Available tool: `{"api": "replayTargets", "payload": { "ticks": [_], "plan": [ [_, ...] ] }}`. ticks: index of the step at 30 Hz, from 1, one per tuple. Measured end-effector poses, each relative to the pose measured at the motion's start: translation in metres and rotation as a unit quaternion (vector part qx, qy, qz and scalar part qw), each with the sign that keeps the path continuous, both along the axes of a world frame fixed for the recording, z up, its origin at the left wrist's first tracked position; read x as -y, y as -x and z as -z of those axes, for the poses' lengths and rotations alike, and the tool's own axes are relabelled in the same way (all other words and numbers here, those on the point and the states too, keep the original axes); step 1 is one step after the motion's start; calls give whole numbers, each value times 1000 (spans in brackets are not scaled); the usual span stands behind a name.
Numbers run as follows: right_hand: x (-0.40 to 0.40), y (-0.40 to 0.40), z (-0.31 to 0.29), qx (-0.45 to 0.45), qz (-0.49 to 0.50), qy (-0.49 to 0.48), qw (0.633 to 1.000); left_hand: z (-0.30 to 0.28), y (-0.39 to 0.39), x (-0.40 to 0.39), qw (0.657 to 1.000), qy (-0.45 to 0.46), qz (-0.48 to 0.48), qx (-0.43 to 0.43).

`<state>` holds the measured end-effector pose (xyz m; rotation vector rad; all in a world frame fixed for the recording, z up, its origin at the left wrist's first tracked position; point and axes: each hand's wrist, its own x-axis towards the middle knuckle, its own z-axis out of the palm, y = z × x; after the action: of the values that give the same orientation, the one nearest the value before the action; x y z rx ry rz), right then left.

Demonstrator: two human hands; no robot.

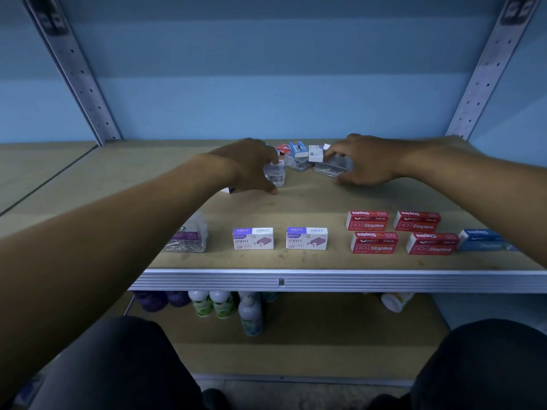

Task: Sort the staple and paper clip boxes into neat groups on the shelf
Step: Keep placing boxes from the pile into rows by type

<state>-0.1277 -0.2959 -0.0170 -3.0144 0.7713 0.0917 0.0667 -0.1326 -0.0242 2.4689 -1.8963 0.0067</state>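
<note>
Reaching to twelve o'clock on the shelf (296, 199): left hand (251, 165) pinching a clear clip box (275, 174), right hand (365, 161) gripping another (333, 167). Roughly half sorted (judging by layout): purple boxes (253, 238) at six, red boxes (374, 242) at four, jumbled pile (299, 152) left.

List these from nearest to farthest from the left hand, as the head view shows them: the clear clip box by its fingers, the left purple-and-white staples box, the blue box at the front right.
1. Clear clip box, at the fingers of the left hand.
2. Left purple-and-white staples box, front row, centre.
3. Blue box, far right of the front row.
</note>
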Motion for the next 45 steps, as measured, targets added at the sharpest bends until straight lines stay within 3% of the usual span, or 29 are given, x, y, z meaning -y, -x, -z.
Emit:
{"api": "replayTargets", "payload": {
  "ticks": [14, 25, 33, 45],
  "plan": [
    [3, -1, 7, 60, 34, -23, 997, -5, 0, 0, 1000, 17, 11, -9],
    [-7, 20, -16, 78, 73, -122, 987, -20, 12, -6, 999, -27, -10, -25],
    [-8, 30, -16, 133, 105, -263, 950, -28, 14, -8, 997, -75, 15, -8],
    [-7, 33, -14, 125, 100, -308, 938, -25, 14, -10, 991, -99, 7, -91]
  ]
}}
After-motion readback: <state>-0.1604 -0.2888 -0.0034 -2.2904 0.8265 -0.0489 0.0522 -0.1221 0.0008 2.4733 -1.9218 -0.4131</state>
